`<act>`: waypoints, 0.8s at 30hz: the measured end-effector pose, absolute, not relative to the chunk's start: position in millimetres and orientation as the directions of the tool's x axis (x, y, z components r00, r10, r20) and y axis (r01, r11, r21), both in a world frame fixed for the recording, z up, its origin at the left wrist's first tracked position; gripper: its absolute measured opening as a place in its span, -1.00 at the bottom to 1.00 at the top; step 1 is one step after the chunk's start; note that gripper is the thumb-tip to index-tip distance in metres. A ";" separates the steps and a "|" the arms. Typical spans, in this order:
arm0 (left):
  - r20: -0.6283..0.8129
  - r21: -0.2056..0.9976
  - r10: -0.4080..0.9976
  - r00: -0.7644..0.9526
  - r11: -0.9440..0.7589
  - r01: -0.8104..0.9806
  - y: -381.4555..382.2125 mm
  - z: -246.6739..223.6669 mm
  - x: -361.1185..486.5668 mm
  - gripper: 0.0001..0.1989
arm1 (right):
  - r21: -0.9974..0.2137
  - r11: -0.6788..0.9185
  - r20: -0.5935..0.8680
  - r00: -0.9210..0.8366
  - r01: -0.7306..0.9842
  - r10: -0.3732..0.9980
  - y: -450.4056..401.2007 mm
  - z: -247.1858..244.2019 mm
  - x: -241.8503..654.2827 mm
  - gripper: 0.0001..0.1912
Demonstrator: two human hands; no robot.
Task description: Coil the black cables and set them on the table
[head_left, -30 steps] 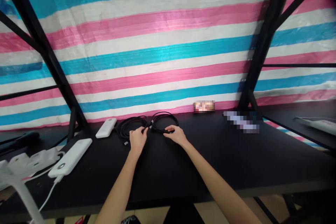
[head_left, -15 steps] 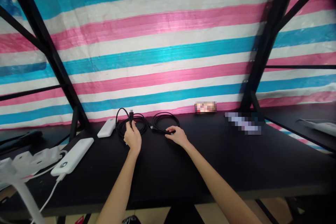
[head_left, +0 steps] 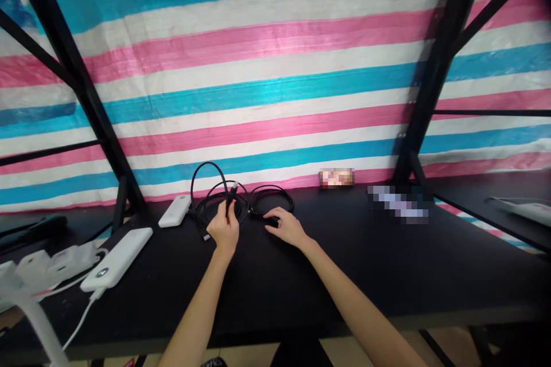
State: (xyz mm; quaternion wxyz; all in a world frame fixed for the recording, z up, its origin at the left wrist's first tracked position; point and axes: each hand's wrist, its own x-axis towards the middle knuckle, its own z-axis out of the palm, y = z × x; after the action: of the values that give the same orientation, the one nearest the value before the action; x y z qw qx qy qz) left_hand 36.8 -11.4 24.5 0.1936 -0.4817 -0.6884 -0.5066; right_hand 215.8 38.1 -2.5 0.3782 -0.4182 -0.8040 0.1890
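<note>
My left hand (head_left: 224,230) is closed on a black cable near its plug (head_left: 233,190), whose metal tip points up. The rest of that cable (head_left: 207,164) arches over and runs into a loose coil on the black table (head_left: 258,292); its other plug (head_left: 206,237) lies left of the hand. A second coiled black cable (head_left: 272,187) rests to the right. At the near edge of this coil my right hand (head_left: 287,227) has its thumb and fingers curled around a dark part of the cable.
Two white power banks (head_left: 174,211) (head_left: 117,259) lie on the left, the nearer one with a white cable plugged in. Beside it are white chargers (head_left: 64,262). Blurred items (head_left: 336,178) (head_left: 399,204) sit at the back right. Black frame posts (head_left: 424,103) flank a striped sheet (head_left: 267,92).
My left hand has moved a little to the right with the plug, and the cable loop above it has risen. My right hand has shifted slightly left.
</note>
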 end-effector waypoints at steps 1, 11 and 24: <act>0.754 0.532 0.444 -0.485 0.022 0.847 -12.9 27.0 36.8 -0.58 | -0.619 0.578 0.449 -0.364 0.532 0.816 38.2 -2.4 215.9 -0.74; 0.684 0.312 0.718 -0.127 -0.131 0.941 -11.4 27.9 44.5 -0.68 | -0.596 0.574 0.449 -0.359 0.562 0.818 35.4 1.4 217.4 -0.78; 0.494 0.244 0.862 0.116 -0.265 0.933 -13.2 26.2 50.6 -0.69 | -0.983 0.179 0.173 -0.437 -0.029 0.882 31.6 14.7 200.6 -0.64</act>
State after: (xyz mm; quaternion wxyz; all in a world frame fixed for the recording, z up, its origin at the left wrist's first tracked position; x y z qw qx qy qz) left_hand 50.6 -13.2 26.2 0.0632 -0.7442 -0.6029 -0.2806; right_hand 200.6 31.6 14.7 0.4150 -0.3302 -0.6459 0.5492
